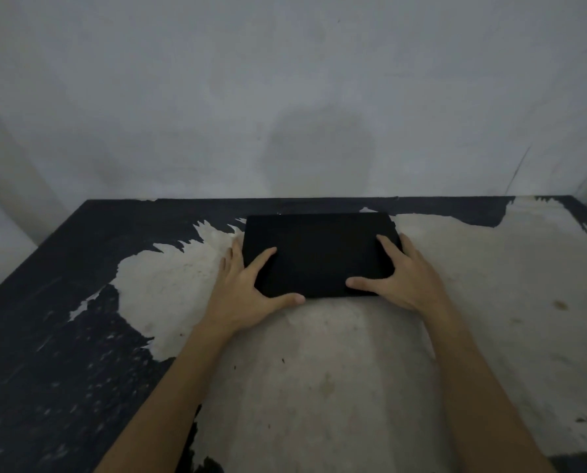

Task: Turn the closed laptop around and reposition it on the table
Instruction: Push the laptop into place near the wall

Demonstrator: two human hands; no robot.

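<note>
The surface (319, 387) fills the lower frame: dark coating, worn away to pale patches across the middle and right. Behind it, a plain grey wall (285, 80) takes the upper half, with a faint shadow at centre.

One laptop (316, 254), black and closed, lies flat at centre frame, near the surface's far edge. Two hands: the left hand (247, 288) clasps its near-left corner, grip spread, thumb along the near edge; the right hand (404, 274) clasps the near-right corner, grip spread over lid and side.
</note>
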